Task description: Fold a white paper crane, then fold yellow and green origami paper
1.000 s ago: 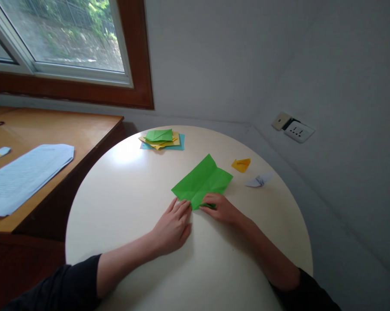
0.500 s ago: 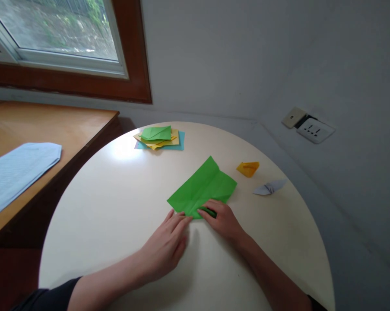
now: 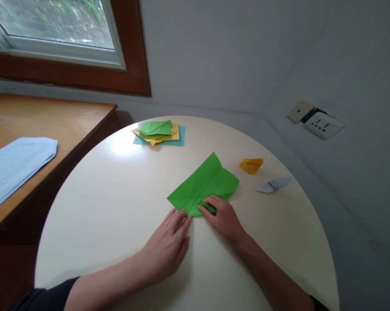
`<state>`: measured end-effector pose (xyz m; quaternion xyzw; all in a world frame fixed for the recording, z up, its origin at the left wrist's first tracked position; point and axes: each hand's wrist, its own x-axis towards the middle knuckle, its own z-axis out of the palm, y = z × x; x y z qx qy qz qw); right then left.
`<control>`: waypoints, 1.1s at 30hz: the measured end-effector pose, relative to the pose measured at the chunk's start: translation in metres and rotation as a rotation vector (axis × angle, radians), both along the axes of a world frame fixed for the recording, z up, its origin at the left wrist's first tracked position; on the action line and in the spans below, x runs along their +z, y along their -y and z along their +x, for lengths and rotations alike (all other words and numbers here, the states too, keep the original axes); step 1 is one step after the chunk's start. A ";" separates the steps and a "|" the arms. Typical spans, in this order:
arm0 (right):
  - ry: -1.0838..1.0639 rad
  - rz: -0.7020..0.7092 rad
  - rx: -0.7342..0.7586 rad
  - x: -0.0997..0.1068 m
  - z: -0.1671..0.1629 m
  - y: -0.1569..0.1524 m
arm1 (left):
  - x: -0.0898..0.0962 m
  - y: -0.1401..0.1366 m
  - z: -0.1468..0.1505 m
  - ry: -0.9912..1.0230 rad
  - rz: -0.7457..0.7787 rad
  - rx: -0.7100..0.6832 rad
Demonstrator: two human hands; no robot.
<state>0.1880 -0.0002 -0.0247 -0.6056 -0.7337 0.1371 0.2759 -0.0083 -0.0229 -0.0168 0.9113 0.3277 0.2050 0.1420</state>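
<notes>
A sheet of green paper with crease lines lies at an angle on the round white table. Its near right part is folded over under my right hand. That hand is closed, with thumb and fingers gripping the folded flap. My left hand rests at the sheet's near left edge, fingers stretched out and apart, fingertips touching the paper. The palm side of both hands is hidden.
Toward the right table edge sit a folded yellow paper piece and a folded white one. A stack of coloured papers lies at the back. Printed sheets rest on a wooden desk at left.
The view has shifted slightly. My left fingers have bent and shifted a little along the paper's near edge. My right hand keeps its grip on the folded part.
</notes>
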 end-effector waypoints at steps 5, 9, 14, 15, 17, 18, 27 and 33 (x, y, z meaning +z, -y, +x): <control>0.046 0.032 -0.008 -0.002 -0.001 -0.001 | -0.001 0.002 0.000 -0.020 0.008 0.021; 0.073 0.039 -0.012 -0.002 -0.001 -0.001 | -0.004 0.002 0.000 -0.043 0.025 0.028; 0.091 0.043 -0.014 -0.003 -0.001 0.000 | -0.004 0.001 0.000 -0.094 0.064 0.018; 0.094 0.042 -0.015 -0.003 -0.001 0.000 | -0.003 0.001 0.000 -0.103 0.074 0.019; 0.098 0.039 -0.014 -0.003 -0.001 0.000 | -0.002 0.001 0.001 -0.117 0.092 0.019; 0.098 0.037 -0.013 -0.003 -0.001 0.000 | -0.002 0.001 0.001 -0.121 0.101 0.016; 0.117 0.051 -0.007 -0.004 -0.002 -0.001 | -0.002 0.001 0.001 -0.100 0.130 0.005; 0.145 0.049 -0.008 -0.006 -0.002 -0.001 | -0.003 0.001 0.002 -0.117 0.130 0.001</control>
